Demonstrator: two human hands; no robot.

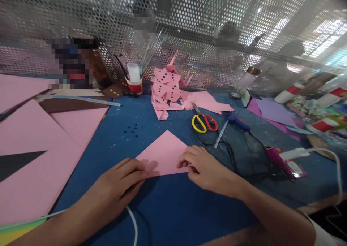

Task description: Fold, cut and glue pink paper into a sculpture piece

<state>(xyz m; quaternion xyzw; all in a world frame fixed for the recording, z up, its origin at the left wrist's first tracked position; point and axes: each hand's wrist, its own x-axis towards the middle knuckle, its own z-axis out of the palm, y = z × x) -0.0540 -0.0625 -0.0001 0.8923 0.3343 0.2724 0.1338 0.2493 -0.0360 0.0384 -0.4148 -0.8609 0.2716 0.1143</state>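
Observation:
A pink paper [165, 152] folded into a triangle lies on the blue table [168, 202] in front of me. My left hand [119, 182] rests at its lower left corner, fingers together and pressing the folded edge. My right hand [200, 164] sits on the lower right corner, fingers curled and pinching the paper's edge there. Both hands touch the same sheet.
Large pink sheets [35, 148] cover the left side. Behind the triangle stand a pile of folded pink paper pieces [166, 89], yellow-and-red scissors [204, 122], a glue gun [235, 121] with black cord, a red-and-white cup [135, 81], purple paper [273, 110], and a perforated metal screen [189, 29].

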